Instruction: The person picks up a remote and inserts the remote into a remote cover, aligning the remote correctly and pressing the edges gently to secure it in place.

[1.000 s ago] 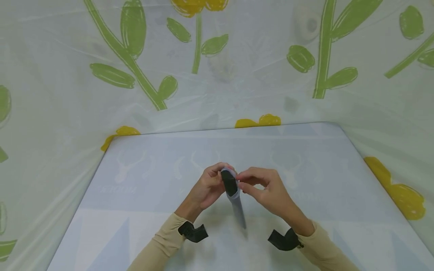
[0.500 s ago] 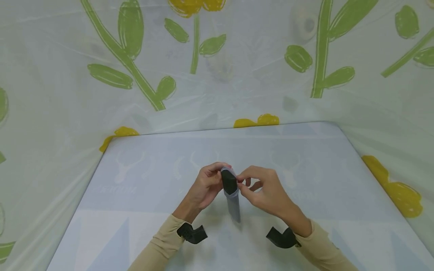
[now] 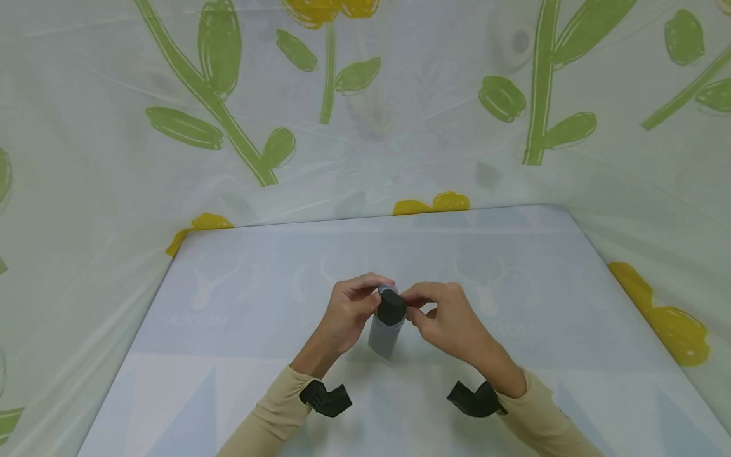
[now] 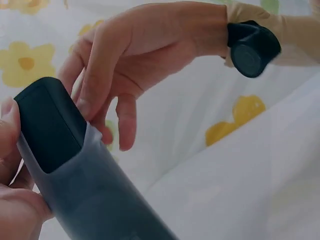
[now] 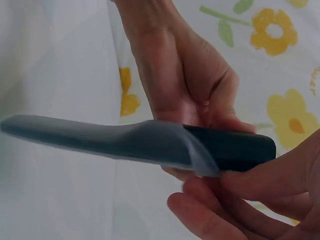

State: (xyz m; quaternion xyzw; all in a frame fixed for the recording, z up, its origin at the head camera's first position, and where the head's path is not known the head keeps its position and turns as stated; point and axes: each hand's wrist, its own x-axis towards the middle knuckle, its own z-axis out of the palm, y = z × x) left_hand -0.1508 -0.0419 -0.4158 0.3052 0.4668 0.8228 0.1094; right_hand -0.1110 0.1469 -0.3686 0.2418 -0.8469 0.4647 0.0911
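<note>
A dark remote control sits partly inside a translucent frosted sleeve, its bare end sticking out of the sleeve's mouth. My left hand grips it near that end, thumb on one side and fingers on the other. On the opposite side, my right hand pinches the sleeve's edge. The left wrist view shows the smooth dark face of the remote control above the sleeve's slanted rim. In the right wrist view the sleeve stretches away to the left, with its raised lip at my right fingertips.
Below the hands is a table with a pale blue and white cover. A white curtain printed with green leaves and yellow flowers hangs behind and along both sides. Each wrist carries a black camera mount.
The remote control and sleeve have turned between my hands; the sleeve's far end swings from lower right to lower left. My right fingers stay at the sleeve's edge.
</note>
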